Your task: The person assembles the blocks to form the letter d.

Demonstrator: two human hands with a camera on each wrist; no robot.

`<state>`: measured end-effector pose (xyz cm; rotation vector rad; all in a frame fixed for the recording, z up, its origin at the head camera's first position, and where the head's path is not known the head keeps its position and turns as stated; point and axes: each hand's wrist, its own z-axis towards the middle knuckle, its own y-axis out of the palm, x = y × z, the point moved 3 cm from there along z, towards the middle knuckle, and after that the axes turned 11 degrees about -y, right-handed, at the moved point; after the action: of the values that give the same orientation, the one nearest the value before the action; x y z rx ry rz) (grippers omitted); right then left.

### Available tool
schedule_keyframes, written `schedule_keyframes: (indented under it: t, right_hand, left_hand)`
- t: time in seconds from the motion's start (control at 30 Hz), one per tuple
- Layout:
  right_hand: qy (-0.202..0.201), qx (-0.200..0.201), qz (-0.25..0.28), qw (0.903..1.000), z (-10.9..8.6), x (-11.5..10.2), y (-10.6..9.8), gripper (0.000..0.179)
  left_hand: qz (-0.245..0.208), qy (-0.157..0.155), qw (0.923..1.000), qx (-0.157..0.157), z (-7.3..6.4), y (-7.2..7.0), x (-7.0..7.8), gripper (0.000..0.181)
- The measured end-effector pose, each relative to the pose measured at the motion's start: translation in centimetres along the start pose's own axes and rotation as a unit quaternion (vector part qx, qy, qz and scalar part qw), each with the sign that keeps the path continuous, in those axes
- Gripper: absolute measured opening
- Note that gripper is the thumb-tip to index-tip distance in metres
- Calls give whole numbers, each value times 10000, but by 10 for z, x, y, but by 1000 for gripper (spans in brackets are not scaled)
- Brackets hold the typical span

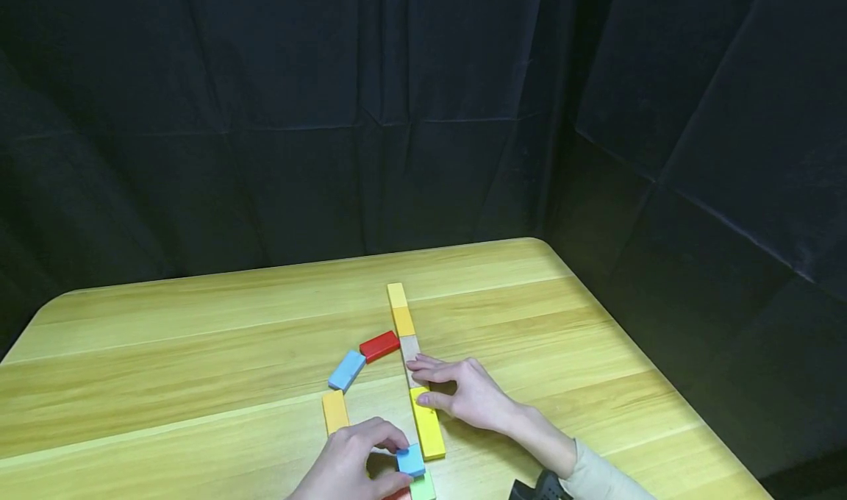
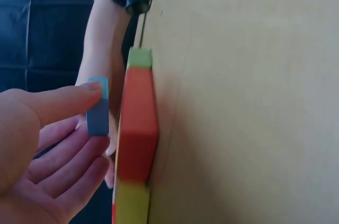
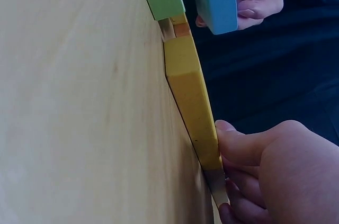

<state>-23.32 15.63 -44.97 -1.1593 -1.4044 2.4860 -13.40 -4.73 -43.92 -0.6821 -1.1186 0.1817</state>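
My left hand (image 1: 357,456) pinches a small blue block (image 1: 411,461) between thumb and fingers, above the near end of a row of blocks. Beneath that block lies a green block (image 1: 423,487), partly cut off by the frame edge. My right hand (image 1: 479,397) rests on the row: its thumb touches a long yellow block (image 1: 429,432) and its other fingers touch a plain wood block (image 1: 409,346) just beyond. In the left wrist view, a red block (image 2: 139,123) lies flat beside the green one. The right wrist view shows a gap between the green and yellow blocks.
Farther along the row lie an orange block (image 1: 402,321) and a pale yellow block (image 1: 396,295). To its left, a red block (image 1: 380,346), another blue block (image 1: 347,370) and a light orange block (image 1: 334,409) form a curve. Black curtains (image 1: 298,154) hang behind the wooden table (image 1: 198,360).
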Motion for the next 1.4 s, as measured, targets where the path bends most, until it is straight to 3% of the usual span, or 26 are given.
schedule_keyframes:
  t: [0.13, 0.27, 0.5, 1.1, 1.4]
  right_hand:
    - [-20, 12, -45, 10000, 0, 0, 0, 39]
    - [-40, 25, -74, 10000, 0, 0, 0, 40]
    - [-78, -4, -64, 9999, 0, 0, 1, 39]
    - [-61, -11, 62, 10000, -1, 2, 0, 41]
    - [-35, 8, 102, 9999, -1, 2, 1, 40]
  left_hand:
    - [-181, -277, 9993, -164, 3, 9, 4, 24]
    - [-318, -353, 9987, -208, 5, 17, 8, 23]
    - [-126, -127, 9996, -203, 8, 28, 11, 23]
    - [414, -147, 9984, -344, 15, 40, 12, 27]
    - [654, 224, 9973, -249, 13, 43, 11, 25]
